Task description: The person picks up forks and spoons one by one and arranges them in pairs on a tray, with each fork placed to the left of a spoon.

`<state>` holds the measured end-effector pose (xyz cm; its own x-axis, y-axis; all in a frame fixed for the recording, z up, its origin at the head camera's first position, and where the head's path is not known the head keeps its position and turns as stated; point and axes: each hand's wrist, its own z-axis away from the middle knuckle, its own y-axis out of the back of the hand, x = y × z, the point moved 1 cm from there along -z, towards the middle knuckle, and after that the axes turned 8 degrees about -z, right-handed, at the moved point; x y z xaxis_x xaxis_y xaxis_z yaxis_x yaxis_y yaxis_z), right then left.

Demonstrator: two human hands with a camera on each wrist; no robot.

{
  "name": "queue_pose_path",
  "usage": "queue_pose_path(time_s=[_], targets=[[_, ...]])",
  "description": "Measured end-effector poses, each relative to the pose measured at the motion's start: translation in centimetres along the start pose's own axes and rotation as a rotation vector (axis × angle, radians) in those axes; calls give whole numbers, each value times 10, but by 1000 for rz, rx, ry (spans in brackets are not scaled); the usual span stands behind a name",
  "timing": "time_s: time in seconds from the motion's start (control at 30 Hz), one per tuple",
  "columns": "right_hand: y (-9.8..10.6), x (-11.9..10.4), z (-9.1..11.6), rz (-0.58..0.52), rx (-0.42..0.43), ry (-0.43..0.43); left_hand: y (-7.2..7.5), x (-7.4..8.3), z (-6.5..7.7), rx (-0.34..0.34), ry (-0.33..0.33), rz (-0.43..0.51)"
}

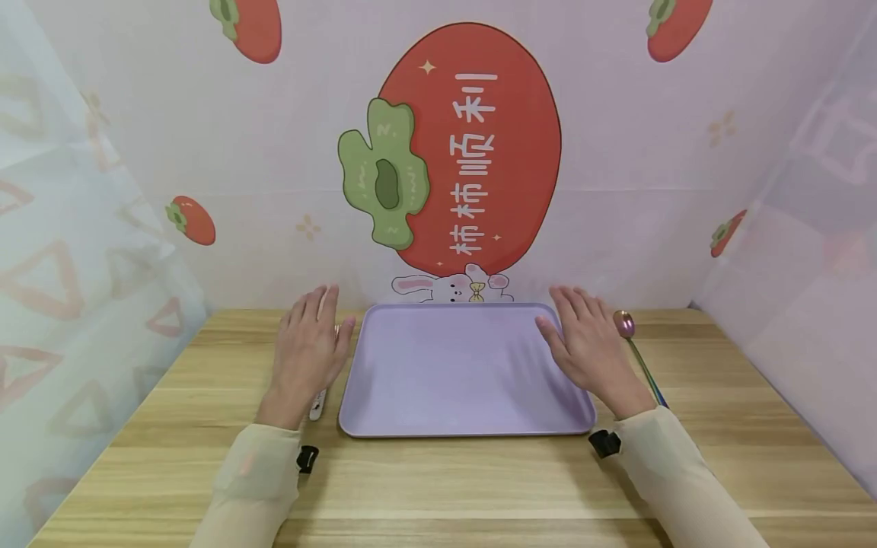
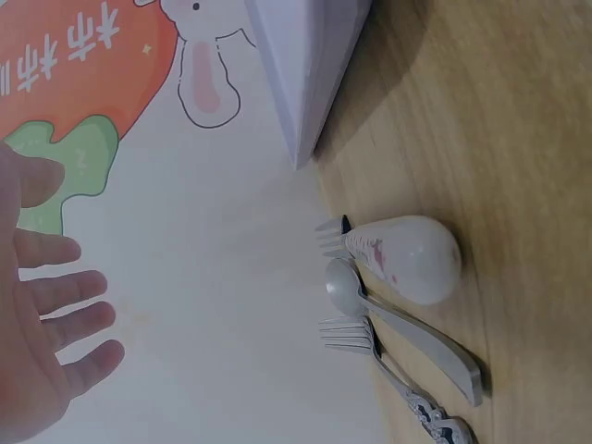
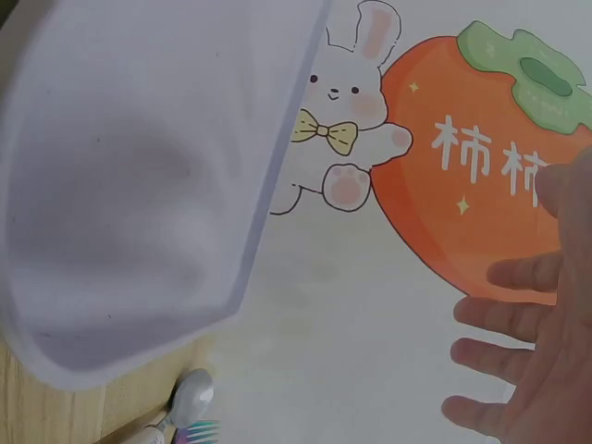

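Observation:
A lavender rectangular tray lies between both hands. My left hand is held beside the tray's left edge, fingers straight, partly covering a white-handled utensil. The left wrist view shows that side's cutlery: a fork with a thick white handle, a plain silver spoon and a fork with an ornate handle. My right hand overlaps the tray's right edge, fingers extended, holding nothing. An iridescent long-handled spoon lies to its right.
By the tray's right side, the right wrist view shows a silver spoon and iridescent fork tines. Behind the wooden table stands a backdrop with printed persimmons and a rabbit. Pale hangings flank both sides.

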<state>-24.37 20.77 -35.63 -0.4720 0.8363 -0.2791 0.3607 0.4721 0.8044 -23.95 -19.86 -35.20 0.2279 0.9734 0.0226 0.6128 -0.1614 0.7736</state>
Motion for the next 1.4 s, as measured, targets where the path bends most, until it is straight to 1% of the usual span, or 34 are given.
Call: queue_pose_path(time_s=[0.07,0.17,0.27,0.4,0.5,0.67,0.77,0.87,1.03,1.17,1.23,1.4], targets=[[0,0,0,2,8,8,0,0,1,0,5,5],[0,-1,0,1,13,6,1,0,2,-36,22,7],[1,-1,1,4,8,-8,0,0,2,-97,37,-4],[2,0,2,24,-7,-27,-2,-1,2,-159,37,-6],[1,1,2,45,-35,-56,-4,0,3,-204,50,15],[2,2,3,73,-97,-113,-4,1,4,-321,90,35],[2,3,4,71,-132,-153,-5,1,5,-379,101,39],[2,5,4,54,-168,-214,-6,2,5,-423,107,47],[2,9,4,31,-251,-318,-9,1,6,-509,126,63],[1,12,5,32,-311,-386,-11,1,7,-581,128,81],[1,13,6,27,-335,-415,-12,1,7,-602,128,91],[1,14,7,6,-386,-481,-14,0,8,-625,126,97]])
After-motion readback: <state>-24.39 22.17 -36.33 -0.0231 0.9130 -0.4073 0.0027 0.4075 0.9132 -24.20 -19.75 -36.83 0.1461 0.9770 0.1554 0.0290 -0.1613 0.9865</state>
